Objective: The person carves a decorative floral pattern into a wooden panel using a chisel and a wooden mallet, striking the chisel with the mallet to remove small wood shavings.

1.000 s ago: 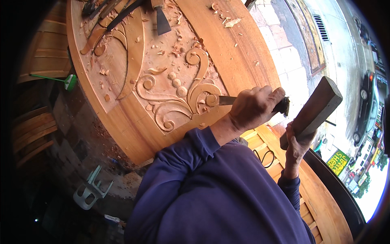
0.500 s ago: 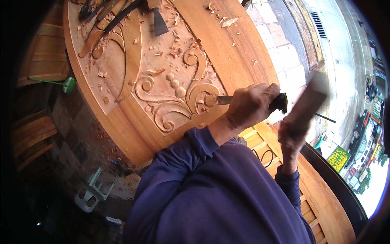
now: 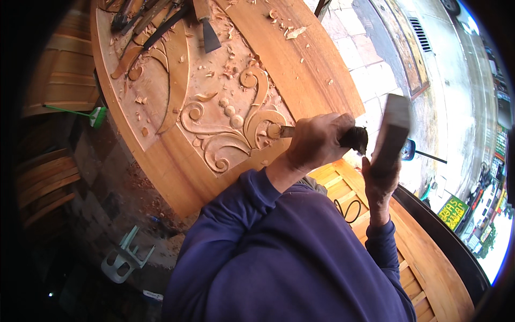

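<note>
My left hand (image 3: 321,138) is wrapped round a carving chisel (image 3: 288,132). Its blade tip rests at a round scroll end in the carved wooden panel (image 3: 212,161), and its dark, frayed handle end sticks out on the right of my fist. Gripped in my right hand (image 3: 381,182) is a squared wooden mallet (image 3: 394,126), slightly blurred. The mallet head stands a small gap to the right of the chisel's handle end. Carved scrolls, leaves and a row of round beads (image 3: 230,111) stand up from the panel's lowered ground.
Several carving tools (image 3: 155,21) and a wide flat blade (image 3: 210,36) lie at the panel's far side among wood shavings (image 3: 295,33). A pale plastic stool (image 3: 120,263) and a green broom (image 3: 97,116) are at left. Slatted woodwork (image 3: 410,268) lies at right, beside a street.
The mallet has swung left, closer to the chisel's handle end, and its head is more upright. My left hand keeps its grip, and the view has shifted slightly.
</note>
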